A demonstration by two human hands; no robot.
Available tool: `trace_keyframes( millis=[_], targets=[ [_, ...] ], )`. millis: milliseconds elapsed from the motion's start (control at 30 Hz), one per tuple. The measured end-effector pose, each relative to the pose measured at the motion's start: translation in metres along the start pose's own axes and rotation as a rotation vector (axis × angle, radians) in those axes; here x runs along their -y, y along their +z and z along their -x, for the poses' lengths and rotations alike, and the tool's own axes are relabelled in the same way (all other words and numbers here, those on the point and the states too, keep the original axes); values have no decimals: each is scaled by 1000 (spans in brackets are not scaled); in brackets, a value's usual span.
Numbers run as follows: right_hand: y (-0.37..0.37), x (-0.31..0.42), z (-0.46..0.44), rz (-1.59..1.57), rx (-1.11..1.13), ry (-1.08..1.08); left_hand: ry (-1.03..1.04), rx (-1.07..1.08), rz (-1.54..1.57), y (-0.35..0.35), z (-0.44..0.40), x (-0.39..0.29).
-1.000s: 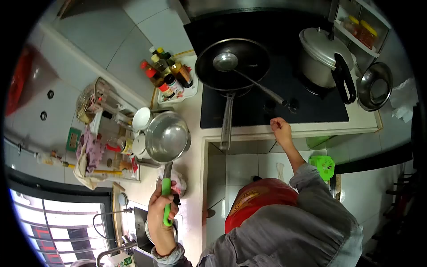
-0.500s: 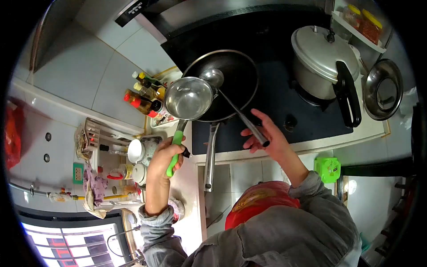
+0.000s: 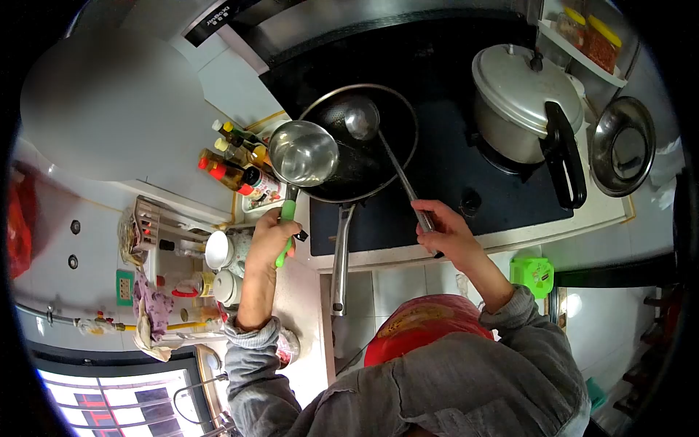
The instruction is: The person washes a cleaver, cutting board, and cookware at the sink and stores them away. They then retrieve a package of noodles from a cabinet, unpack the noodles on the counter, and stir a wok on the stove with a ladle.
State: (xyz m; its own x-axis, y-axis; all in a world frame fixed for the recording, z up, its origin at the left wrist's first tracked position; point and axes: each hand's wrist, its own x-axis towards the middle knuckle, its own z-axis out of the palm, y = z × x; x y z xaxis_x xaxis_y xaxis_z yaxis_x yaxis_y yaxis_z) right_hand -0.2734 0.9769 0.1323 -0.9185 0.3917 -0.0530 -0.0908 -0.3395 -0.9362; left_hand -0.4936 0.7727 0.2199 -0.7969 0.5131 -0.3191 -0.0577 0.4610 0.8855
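My left hand (image 3: pixel 266 244) is closed round the green handle of a shiny metal dipper (image 3: pixel 303 154), which hangs over the left rim of a dark wok (image 3: pixel 364 175). Clear liquid seems to lie in the dipper, though reflections make this hard to judge. The fingers of my right hand (image 3: pixel 451 231) are wrapped round the handle of a metal soup ladle (image 3: pixel 362 119). The ladle's bowl is inside the wok, right of the dipper. The wok rests on the black cooktop (image 3: pixel 444 167), its metal handle pointing towards me.
A pressure cooker (image 3: pixel 517 109) stands at the right of the cooktop, with a metal bowl (image 3: pixel 624 149) beyond it. Several sauce bottles (image 3: pixel 234 156) are at the left. White jars (image 3: pixel 222 250) stand by my left forearm. A red apron (image 3: pixel 422 320) shows below.
My right hand has closed on the ladle's handle, where its fingers were spread before. The ladle's bowl has shifted right, away from the dipper. The dipper has moved slightly left.
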Motion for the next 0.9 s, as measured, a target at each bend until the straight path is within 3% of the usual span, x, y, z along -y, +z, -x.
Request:
trace_keyframes(
  millis=[67, 267, 333, 633, 767, 800, 900],
  targets=[
    [-4, -2, 1, 104, 3, -41, -26, -23, 83, -8, 4, -2],
    [4, 4, 0, 8, -89, -44, -141, 70, 553, -41, 31, 13],
    [7, 3, -2, -14, -97, -49, -90, 57, 628, -54, 56, 26],
    [48, -12, 4, -12, -75, -5, -73, -171, 709, -94, 240, 102],
    [62, -30, 10, 121, -60, -42, -103, -391, 709, -105, 322, 149],
    [72, -23, 17, 107, -97, -10, -166, -529, 657, -104, 344, 156],
    [77, -14, 20, 44, -127, 29, -188, -644, 710, -108, 395, 199]
  ],
)
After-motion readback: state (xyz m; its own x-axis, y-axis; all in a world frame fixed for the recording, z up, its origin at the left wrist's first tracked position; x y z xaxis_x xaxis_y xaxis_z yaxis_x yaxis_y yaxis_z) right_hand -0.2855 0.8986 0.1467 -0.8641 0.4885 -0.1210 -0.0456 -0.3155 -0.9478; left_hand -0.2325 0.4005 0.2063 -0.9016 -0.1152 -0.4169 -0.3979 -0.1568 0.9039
